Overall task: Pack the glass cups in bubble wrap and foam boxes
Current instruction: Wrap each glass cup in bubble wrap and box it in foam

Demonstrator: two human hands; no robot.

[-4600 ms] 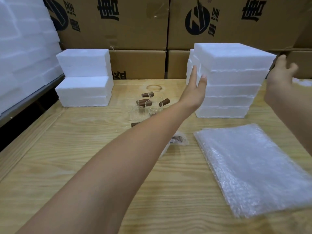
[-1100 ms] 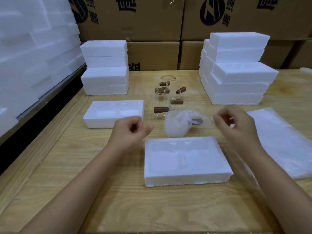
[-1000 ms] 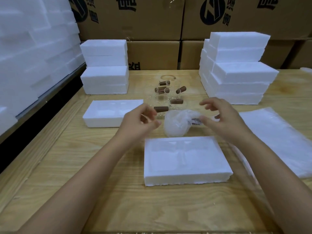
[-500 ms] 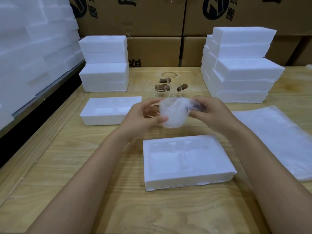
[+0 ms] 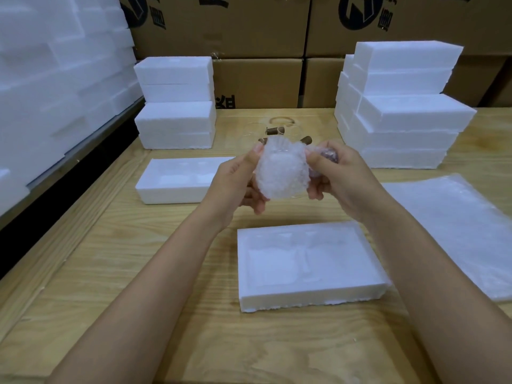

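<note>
- One wrapped glass cup is held in the air by two hands, above the table and just beyond the nearer foam tray
- The left hand pinches the bubble wrap on the cup's left side, thumb on top and fingers curled beneath
- The right hand grips the right side, its fingers curled round the cup's brown handle, which shows dimly through the wrap
- Two open foam trays lie on the table: the near foam tray in front of the person, with two moulded hollows facing up, and a far foam tray to the left
- Behind the hands stand unwrapped glass cups; three brown handles show, but the clear glass is too faint to count
- One pile of bubble wrap sheets lies flat on the right
- Two stacks of foam boxes sit at the back: the left stack shows four layers, and the right stack is taller and wider, with layers too merged to count
- Cardboard boxes line the back and a foam wall fills the left
</note>
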